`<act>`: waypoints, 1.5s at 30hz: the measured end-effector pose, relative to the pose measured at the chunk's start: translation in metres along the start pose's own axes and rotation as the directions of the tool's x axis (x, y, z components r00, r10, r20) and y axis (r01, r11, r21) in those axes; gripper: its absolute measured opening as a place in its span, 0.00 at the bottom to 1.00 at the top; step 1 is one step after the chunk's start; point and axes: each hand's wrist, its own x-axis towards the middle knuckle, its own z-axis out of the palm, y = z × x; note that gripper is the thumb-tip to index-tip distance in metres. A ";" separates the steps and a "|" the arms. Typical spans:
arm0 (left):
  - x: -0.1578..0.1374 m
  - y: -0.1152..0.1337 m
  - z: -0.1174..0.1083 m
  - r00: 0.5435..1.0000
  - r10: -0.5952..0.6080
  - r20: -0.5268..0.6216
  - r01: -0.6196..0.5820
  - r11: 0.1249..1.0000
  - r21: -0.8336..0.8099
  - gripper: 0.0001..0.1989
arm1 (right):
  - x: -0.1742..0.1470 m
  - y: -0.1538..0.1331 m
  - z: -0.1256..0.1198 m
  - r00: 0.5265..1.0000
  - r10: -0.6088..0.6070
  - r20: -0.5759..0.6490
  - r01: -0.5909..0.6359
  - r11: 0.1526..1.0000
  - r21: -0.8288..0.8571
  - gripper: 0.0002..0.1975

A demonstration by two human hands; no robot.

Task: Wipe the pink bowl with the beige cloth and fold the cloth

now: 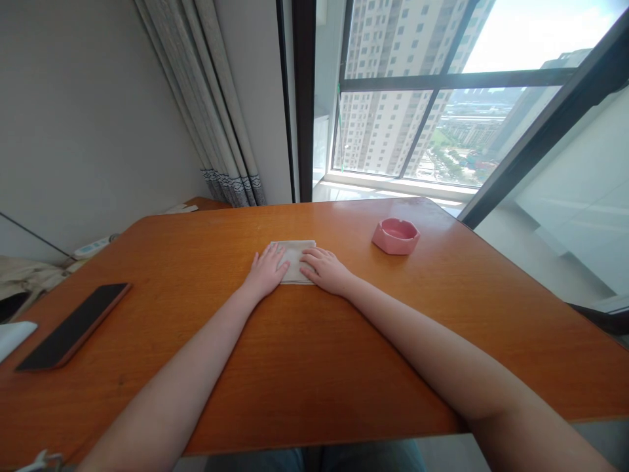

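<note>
A folded pale cloth [295, 263] lies flat on the wooden table [314, 354], near the middle of its far half. My left hand [266, 270] rests on the cloth's left side, fingers stretched out and pointing away from me. On its right side lies my right hand [326, 269], palm down, its fingers extended over the cloth. Both hands press flat and neither grips the fabric. The cloth's middle shows between them, while its side edges are partly covered by my fingers.
A pink hexagonal ashtray [396, 236] stands to the right of my hands. Toward the left edge lies a long dark flat slab [76, 326] beside a white object [16, 339]. Behind the table are a grey curtain [216, 118] and a large window [393, 124].
</note>
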 end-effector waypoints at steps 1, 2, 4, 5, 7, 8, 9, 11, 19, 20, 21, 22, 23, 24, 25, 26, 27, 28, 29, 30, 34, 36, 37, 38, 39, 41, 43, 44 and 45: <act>0.001 -0.003 0.002 0.999 -0.021 0.040 0.020 0.999 0.029 0.28 | 0.000 -0.001 0.000 1.000 0.010 0.008 -0.010 1.000 -0.018 0.17; 0.002 -0.004 0.003 0.998 -0.028 0.061 0.026 0.999 0.034 0.28 | 0.001 -0.003 0.000 1.000 0.026 0.011 -0.026 0.999 -0.036 0.16; 0.003 -0.005 0.004 0.999 -0.047 0.017 0.047 0.998 -0.040 0.27 | 0.002 -0.006 -0.005 0.997 0.079 0.017 -0.078 0.994 -0.082 0.14; 0.003 -0.004 0.004 0.998 -0.065 -0.026 0.062 0.993 -0.102 0.27 | 0.002 -0.007 -0.008 0.993 0.111 0.028 -0.107 0.988 -0.111 0.14; 0.003 -0.004 0.001 0.991 -0.106 -0.086 0.085 0.973 -0.212 0.30 | -0.002 -0.010 -0.018 0.983 0.168 0.070 -0.154 0.972 -0.178 0.13; 0.003 -0.004 0.001 0.989 -0.118 -0.089 0.094 0.967 -0.237 0.31 | -0.006 -0.010 -0.023 0.977 0.194 0.093 -0.170 0.962 -0.214 0.12; 0.003 -0.005 0.000 0.990 -0.120 -0.075 0.099 0.967 -0.234 0.31 | -0.012 -0.009 -0.029 0.969 0.222 0.111 -0.189 0.949 -0.251 0.11; 0.004 -0.006 0.001 0.994 -0.102 -0.030 0.096 0.980 -0.174 0.30 | -0.031 -0.001 -0.044 0.942 0.315 0.114 -0.264 0.908 -0.324 0.11; 0.005 -0.002 0.007 0.995 -0.091 -0.033 0.088 0.991 -0.099 0.26 | -0.130 0.079 -0.101 0.790 0.612 -0.011 -0.526 0.670 -0.524 0.16; 0.006 -0.001 0.006 0.995 -0.093 -0.036 0.088 0.990 -0.111 0.25 | -0.137 0.087 -0.105 0.791 0.611 -0.043 -0.536 0.657 -0.531 0.17; 0.006 -0.001 0.006 0.995 -0.088 -0.042 0.083 0.989 -0.123 0.25 | -0.141 0.094 -0.107 0.790 0.610 -0.069 -0.543 0.643 -0.540 0.17; 0.006 -0.001 0.006 0.996 -0.077 -0.051 0.069 0.988 -0.136 0.25 | -0.143 0.100 -0.108 0.789 0.609 -0.084 -0.547 0.632 -0.550 0.17; 0.007 -0.001 0.006 0.996 -0.058 -0.064 0.048 0.987 -0.152 0.24 | -0.145 0.106 -0.108 0.791 0.605 -0.085 -0.541 0.629 -0.559 0.17; 0.007 -0.002 0.006 0.996 -0.038 -0.084 0.023 0.985 -0.172 0.23 | -0.145 0.110 -0.108 0.800 0.596 -0.071 -0.525 0.637 -0.564 0.18; 0.007 -0.002 0.006 0.994 -0.017 -0.104 -0.003 0.981 -0.192 0.23 | -0.145 0.114 -0.109 0.811 0.583 -0.047 -0.503 0.655 -0.564 0.18; 0.008 -0.002 0.006 0.993 0.003 -0.121 -0.029 0.977 -0.212 0.22 | -0.145 0.118 -0.110 0.823 0.567 -0.022 -0.480 0.674 -0.561 0.18; 0.008 -0.002 0.006 0.991 0.020 -0.133 -0.050 0.972 -0.228 0.22 | -0.145 0.121 -0.112 0.831 0.557 -0.002 -0.463 0.688 -0.559 0.18; 0.008 -0.001 0.006 0.990 0.035 -0.137 -0.067 0.969 -0.236 0.21 | -0.144 0.122 -0.114 0.833 0.554 0.008 -0.456 0.693 -0.559 0.18; 0.008 0.000 0.005 0.990 0.045 -0.136 -0.077 0.968 -0.238 0.20 | -0.142 0.121 -0.118 0.831 0.557 -0.001 -0.461 0.686 -0.563 0.18; 0.008 0.001 0.005 0.990 0.053 -0.133 -0.084 0.968 -0.236 0.19 | -0.139 0.118 -0.121 0.825 0.563 -0.035 -0.481 0.670 -0.565 0.17; 0.006 0.008 0.004 0.986 0.088 -0.144 -0.117 0.971 -0.208 0.12 | -0.105 0.078 -0.123 0.848 0.468 -0.249 -0.531 0.737 -0.418 0.15; 0.003 0.013 0.003 0.988 0.119 -0.097 -0.137 0.971 -0.198 0.12 | -0.075 0.048 -0.107 0.895 0.356 -0.269 -0.421 0.874 -0.242 0.13; 0.001 0.016 0.003 0.988 0.145 -0.050 -0.152 0.968 -0.200 0.13 | -0.059 0.034 -0.094 0.916 0.302 -0.265 -0.343 0.931 -0.123 0.13; -0.001 0.018 0.003 0.984 0.177 0.002 -0.172 0.963 -0.209 0.13 | -0.044 0.021 -0.077 0.929 0.256 -0.267 -0.266 0.964 0.001 0.16; -0.003 0.020 0.003 0.976 0.212 0.051 -0.196 0.955 -0.222 0.12 | -0.029 0.009 -0.058 0.938 0.229 -0.258 -0.206 0.972 0.115 0.21; -0.006 0.024 0.004 0.953 0.282 0.115 -0.247 0.936 -0.251 0.07 | -0.006 -0.009 -0.021 0.964 0.190 -0.185 -0.129 0.945 0.299 0.26; -0.008 0.025 0.005 0.941 0.309 0.135 -0.265 0.925 -0.271 0.06 | 0.007 -0.020 0.010 0.974 0.168 -0.151 -0.097 0.915 0.392 0.27; -0.008 0.026 0.006 0.941 0.308 0.139 -0.263 0.926 -0.272 0.08 | 0.009 -0.023 0.020 0.980 0.131 -0.147 -0.064 0.917 0.394 0.25; -0.008 0.026 0.007 0.942 0.304 0.143 -0.260 0.929 -0.263 0.09 | 0.009 -0.025 0.026 0.986 0.086 -0.141 -0.025 0.921 0.388 0.23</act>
